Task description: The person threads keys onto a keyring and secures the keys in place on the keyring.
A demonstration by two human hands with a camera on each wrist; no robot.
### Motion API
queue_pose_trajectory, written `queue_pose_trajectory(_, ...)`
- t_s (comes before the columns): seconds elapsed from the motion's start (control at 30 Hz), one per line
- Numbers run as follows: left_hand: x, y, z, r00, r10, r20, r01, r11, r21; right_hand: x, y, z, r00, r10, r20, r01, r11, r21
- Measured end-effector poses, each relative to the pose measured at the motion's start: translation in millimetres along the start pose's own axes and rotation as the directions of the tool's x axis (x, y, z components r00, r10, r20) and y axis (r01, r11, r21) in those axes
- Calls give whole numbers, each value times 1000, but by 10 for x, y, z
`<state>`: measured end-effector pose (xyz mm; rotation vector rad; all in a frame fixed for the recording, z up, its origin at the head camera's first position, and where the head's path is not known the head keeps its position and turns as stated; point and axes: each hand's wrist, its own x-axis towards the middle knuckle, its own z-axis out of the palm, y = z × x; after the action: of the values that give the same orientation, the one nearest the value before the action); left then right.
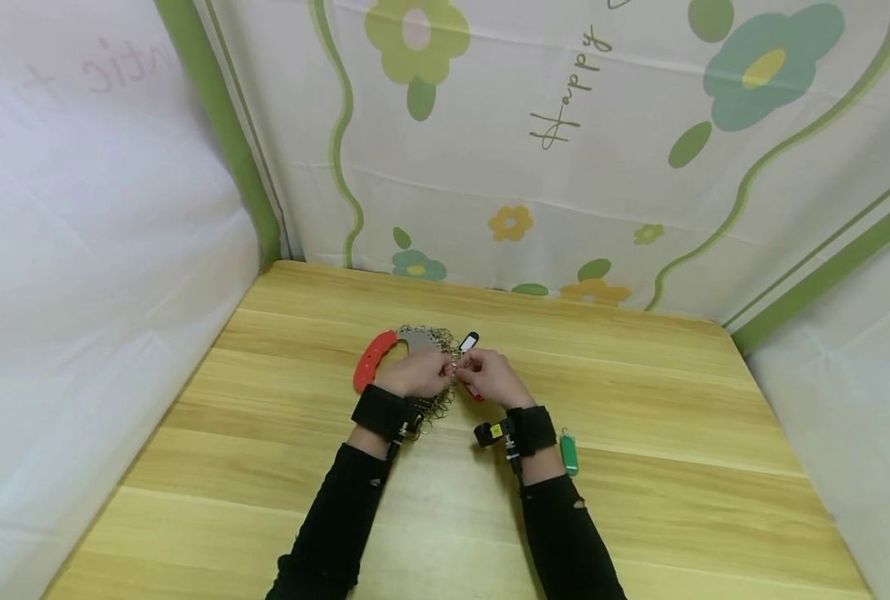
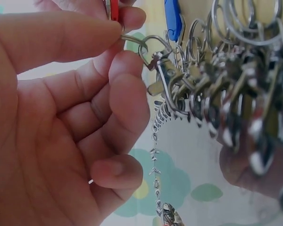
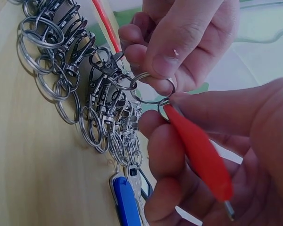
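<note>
A shiny metal plate (image 1: 418, 340) with a red handle (image 1: 373, 361) lies on the table, its curved edge lined with snap hooks and split rings. My left hand (image 1: 424, 373) pinches a split ring (image 2: 131, 38) between thumb and forefinger. That ring links to a snap hook (image 2: 162, 70) on the plate's edge. My right hand (image 1: 493, 377) pinches a red key tag (image 3: 200, 153) near its small ring, which meets the split ring at the fingertips. In the right wrist view, a blue key tag (image 3: 127, 202) hangs among the rings below.
Just beyond the hands lies a black key tag with a white label (image 1: 469, 342). A green key tag (image 1: 569, 454) rests on the wooden table (image 1: 662, 500) beside the right wrist. Printed fabric curtains (image 1: 505, 167) stand along the table's back and sides.
</note>
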<state>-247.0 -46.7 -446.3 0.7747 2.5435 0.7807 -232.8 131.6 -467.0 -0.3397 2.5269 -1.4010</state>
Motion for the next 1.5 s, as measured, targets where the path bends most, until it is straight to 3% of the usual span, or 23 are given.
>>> queue_pose_trajectory(0.33, -4, 5, 10, 1000, -18, 5, 18, 1000, 1, -21, -25, 2, 999, -21, 31, 21, 1000, -7)
queue_pose_trajectory(0.53, -13, -15, -5, 999, 20, -28, -21, 999, -45, -6, -25, 3, 1000, -19, 18, 20, 1000, -20)
queue_pose_trajectory(0.8, -10, -27, -16, 995, 80, -58, -81, 997, -5, -17, -30, 9, 1000, 0, -11, 0, 1000, -6)
queue_pose_trajectory(1.3, 15, -59, 17, 997, 66, -38, -65, 998, 24, -10, -16, 6, 999, -33, 41, 34, 999, -15)
queue_pose_trajectory(1.5, 8, -49, 1, 994, 84, -68, -84, 996, 12, -14, -17, 1, 999, -33, 38, 33, 999, -20)
